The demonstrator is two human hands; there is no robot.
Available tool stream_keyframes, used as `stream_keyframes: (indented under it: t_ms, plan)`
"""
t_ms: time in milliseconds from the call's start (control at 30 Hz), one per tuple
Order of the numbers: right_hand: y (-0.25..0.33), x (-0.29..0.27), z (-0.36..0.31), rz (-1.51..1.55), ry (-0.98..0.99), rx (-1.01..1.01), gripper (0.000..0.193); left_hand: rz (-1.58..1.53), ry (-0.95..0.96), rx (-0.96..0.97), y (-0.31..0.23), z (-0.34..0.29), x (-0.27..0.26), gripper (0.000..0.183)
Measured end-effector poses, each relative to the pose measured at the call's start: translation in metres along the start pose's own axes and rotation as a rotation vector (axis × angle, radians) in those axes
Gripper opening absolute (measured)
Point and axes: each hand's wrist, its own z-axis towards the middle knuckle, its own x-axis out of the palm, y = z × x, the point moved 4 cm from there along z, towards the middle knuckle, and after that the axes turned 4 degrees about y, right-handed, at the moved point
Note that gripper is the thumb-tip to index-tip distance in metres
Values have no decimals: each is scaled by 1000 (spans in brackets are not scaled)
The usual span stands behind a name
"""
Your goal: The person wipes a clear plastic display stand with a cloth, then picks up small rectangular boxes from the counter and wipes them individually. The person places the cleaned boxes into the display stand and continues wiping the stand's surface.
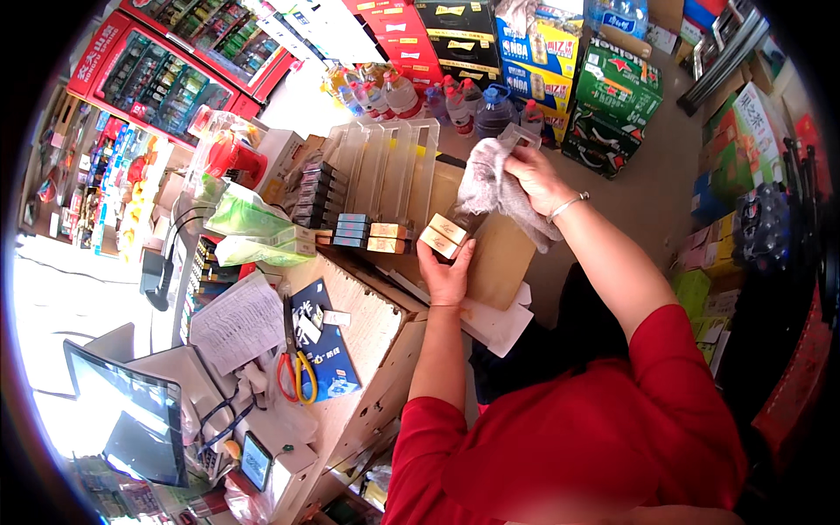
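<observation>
My left hand (444,278) is closed around two small gold boxes (443,234) that look like cigarette packs, held side by side over the counter's edge. Higher and to the right, my right hand (535,178) grips a crumpled grey cloth (500,185), part of which hangs below the wrist. A clear plastic piece (520,136) shows just beyond the cloth; whether my fingers touch it I cannot tell. Left of the held boxes stand more gold packs (386,238), blue packs (352,229) and a row of dark packs (317,194), beside a ribbed clear plastic rack (385,162).
Scissors (296,367) lie on a blue booklet (331,350) on the wooden counter (372,337), near a written sheet (236,324), a phone (255,461) and a monitor (131,420). Brown cardboard (499,262) lies below my hands. Bottles (496,112) and stacked drink cartons (612,96) stand beyond.
</observation>
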Motion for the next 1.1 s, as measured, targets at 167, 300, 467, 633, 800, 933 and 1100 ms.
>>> stream_keyframes:
  t_ms: [167, 300, 467, 633, 800, 933, 1100]
  plan:
    - [-1, -23, -17, 95, 9, -21, 24, -111, 22, 1, -12, 0, 5, 49]
    - [6, -15, -29, 180, -114, -5, 34, -67, 8, 5, -11, -2, 2, 47]
    - [0, -5, -30, 184, -66, -2, 44, -128, 22, -2, -14, 0, 6, 48]
    - [-13, 41, -31, -386, 138, -75, 42, -74, 4, -33, -1, -1, -2, 52]
    - [-34, 82, -30, -1363, 355, -755, 41, 44, 22, 107, -1, 1, -1, 62]
    - [-46, 96, 8, -1034, 403, -199, 38, -39, -26, 97, 18, 2, -7, 62]
    - [-59, 72, 32, -634, 115, -123, 24, 33, -32, 62, 14, 5, -1, 63]
